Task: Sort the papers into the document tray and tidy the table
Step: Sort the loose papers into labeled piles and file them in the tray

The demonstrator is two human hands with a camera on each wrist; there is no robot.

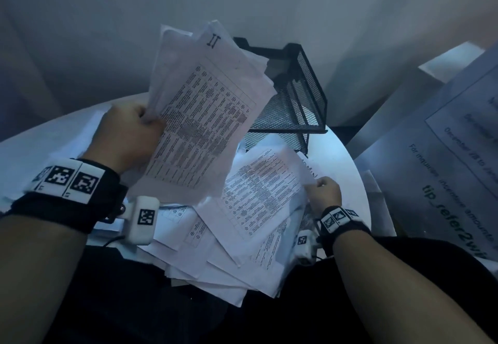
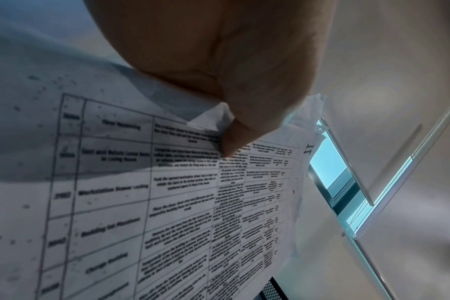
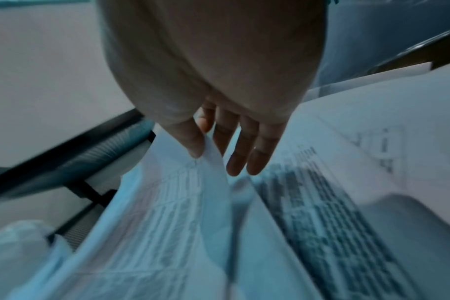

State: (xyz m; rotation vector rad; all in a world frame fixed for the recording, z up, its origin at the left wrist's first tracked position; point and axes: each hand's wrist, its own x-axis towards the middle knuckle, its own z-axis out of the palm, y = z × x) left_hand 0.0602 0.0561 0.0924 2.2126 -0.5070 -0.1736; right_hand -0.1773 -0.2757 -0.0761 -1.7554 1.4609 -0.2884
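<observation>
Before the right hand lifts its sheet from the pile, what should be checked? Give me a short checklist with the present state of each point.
1. Left hand grips the held stack firmly: ok.
2. Right hand pinches the top sheet at its corner: ok.
3. Only one sheet pinched: cannot tell.
4. Document tray within view, not blocked: ok.
5. Tray has room: cannot tell.
6. Pile safely on the table: not ok, it overhangs the near edge.

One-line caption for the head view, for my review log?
Left hand holds up a sheaf of printed sheets while right hand pinches another sheet off the pile, near the mesh tray.
</observation>
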